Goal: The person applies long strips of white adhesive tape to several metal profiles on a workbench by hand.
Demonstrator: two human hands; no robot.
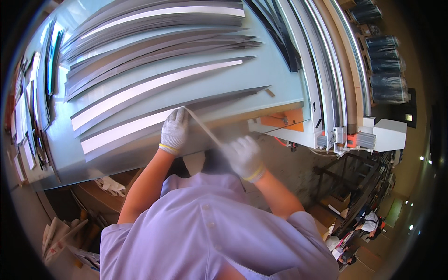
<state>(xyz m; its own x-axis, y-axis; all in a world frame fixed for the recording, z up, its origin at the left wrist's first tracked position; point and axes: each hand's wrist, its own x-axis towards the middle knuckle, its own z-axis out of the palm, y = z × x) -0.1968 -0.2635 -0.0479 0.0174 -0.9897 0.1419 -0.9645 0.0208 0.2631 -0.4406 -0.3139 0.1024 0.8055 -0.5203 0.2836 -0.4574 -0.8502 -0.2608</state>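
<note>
Both hands wear white knitted gloves with yellow cuff edges. My left hand (174,132) lies with outstretched fingers on the nearest dark grey strip (228,97), pressing it to the glass-topped table (51,173). A white band (126,133) runs along that strip left of the hand. From the left fingertips a narrow pale ribbon (204,126), like tape or its backing, stretches taut to my right hand (243,157). The right hand is smeared by motion off the table's near edge, closed on the ribbon's end. A second grey strip with a white band (154,92) lies just beyond.
Stacks of grey strips (154,58) cover the far table. Dark bars (275,35) lie at the far right. A machine with metal rails (333,70) stands on the right, wrapped rolls (386,70) behind it. Narrow offcuts (30,112) crowd the left edge. Other people (371,223) are at lower right.
</note>
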